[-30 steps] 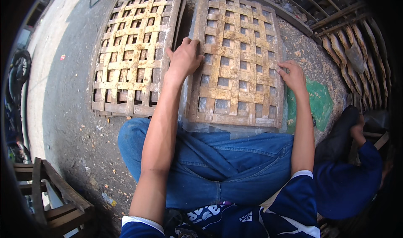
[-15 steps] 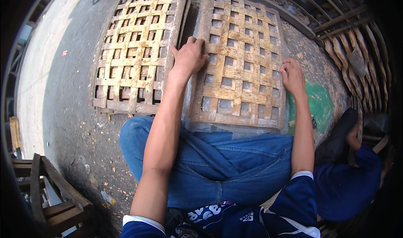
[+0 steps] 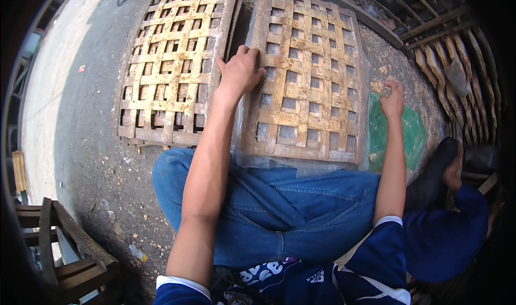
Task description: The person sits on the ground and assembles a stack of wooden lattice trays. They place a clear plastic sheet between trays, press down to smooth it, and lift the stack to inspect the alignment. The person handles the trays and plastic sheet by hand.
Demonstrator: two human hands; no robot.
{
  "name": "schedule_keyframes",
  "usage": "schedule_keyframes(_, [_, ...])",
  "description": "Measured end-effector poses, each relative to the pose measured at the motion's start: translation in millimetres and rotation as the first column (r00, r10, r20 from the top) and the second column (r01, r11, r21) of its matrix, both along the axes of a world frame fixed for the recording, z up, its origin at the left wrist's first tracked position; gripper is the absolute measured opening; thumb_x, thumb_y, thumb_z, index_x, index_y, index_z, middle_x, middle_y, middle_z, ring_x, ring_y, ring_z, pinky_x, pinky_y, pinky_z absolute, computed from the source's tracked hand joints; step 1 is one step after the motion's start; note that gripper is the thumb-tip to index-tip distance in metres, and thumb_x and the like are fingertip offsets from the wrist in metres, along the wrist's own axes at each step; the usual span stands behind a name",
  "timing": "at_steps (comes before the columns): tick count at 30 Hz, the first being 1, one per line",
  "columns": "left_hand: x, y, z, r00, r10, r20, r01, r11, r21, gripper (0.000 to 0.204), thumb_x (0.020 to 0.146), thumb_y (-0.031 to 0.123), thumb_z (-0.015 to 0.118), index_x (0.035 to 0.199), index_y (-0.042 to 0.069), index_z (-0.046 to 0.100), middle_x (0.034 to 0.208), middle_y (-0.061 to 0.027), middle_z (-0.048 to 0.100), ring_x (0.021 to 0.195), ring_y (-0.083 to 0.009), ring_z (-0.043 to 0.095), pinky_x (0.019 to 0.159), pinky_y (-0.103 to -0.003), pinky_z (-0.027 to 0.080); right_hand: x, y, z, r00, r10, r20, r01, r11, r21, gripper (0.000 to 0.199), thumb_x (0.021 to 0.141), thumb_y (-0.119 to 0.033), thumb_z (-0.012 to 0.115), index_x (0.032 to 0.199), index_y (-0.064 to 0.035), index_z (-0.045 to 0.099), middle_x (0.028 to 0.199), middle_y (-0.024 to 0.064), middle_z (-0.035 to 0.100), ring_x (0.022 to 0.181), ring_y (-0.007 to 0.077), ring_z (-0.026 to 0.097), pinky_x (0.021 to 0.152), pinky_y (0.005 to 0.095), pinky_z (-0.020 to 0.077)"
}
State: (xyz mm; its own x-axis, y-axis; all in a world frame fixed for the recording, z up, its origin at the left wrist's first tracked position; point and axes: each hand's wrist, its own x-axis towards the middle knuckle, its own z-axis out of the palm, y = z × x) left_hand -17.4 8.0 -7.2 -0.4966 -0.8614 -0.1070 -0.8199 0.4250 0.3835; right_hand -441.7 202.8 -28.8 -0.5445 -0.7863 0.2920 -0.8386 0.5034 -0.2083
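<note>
A woven slatted wooden panel [image 3: 306,68] in a timber frame lies flat before my crossed legs, with clear plastic sheeting [image 3: 258,161] showing under its near edge. My left hand [image 3: 241,72] is at the panel's left side rail, fingers curled over into the gap and thumb on the rail. Past the right side, my right hand [image 3: 393,99] hovers off the panel above a green sheet [image 3: 411,135]. Its fingers are bent and apart from the thumb, and nothing shows in them. A second woven panel [image 3: 172,63] tops a stack to the left of my left hand.
A wooden slatted crate [image 3: 80,246] stands at lower left. Stacked wavy-edged sheets [image 3: 457,79] and wooden racks line the right side. Another person [image 3: 449,240] in dark blue sits close at my right. Crumbs litter the dark ground.
My right hand has left the panel's right edge and moved outward over the green sheet. The left hand stays at the panel's left rail.
</note>
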Motion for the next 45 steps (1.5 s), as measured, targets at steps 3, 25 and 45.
schedule_keyframes(3, [-1.9,-0.3,-3.5,1.000,0.001,0.009,-0.001,1.000,-0.023,0.060,0.090,0.033,0.070,0.144,0.015,0.049,0.142,-0.0093,0.051,0.124,-0.0298,0.059,0.111,-0.066,0.024,-4.3,2.8,7.9,0.959,0.016,0.285,-0.022,1.000,0.016,0.040,0.087,-0.016,0.073,0.125,-0.0070,0.062,0.118,0.0094,0.067,0.098,0.0223,0.068,0.086,0.0375,0.0537])
schedule_keyframes(25, [4.6,2.9,1.4,1.000,0.020,0.018,-0.019,0.999,-0.037,0.059,0.090,0.033,0.070,0.143,0.015,0.050,0.143,-0.0089,0.052,0.126,-0.0299,0.058,0.112,-0.067,0.024,64.2,0.3,30.2,0.830,0.073,0.553,-0.264,0.925,0.273,0.075,0.079,-0.035,0.083,0.140,-0.0048,0.051,0.124,0.0169,0.064,0.097,0.0256,0.067,0.085,0.0394,0.0525])
schedule_keyframes(45, [1.4,2.6,-2.3,1.000,0.004,0.011,-0.004,1.000,-0.022,0.061,0.090,0.034,0.070,0.144,0.017,0.049,0.143,-0.0076,0.052,0.123,-0.0289,0.060,0.110,-0.067,0.025,57.8,-23.3,18.2,0.915,0.237,0.327,-0.247,0.969,-0.012,0.082,0.084,-0.032,0.078,0.152,-0.0097,0.038,0.148,0.0207,0.046,0.134,0.0376,0.046,0.112,0.0454,0.0370])
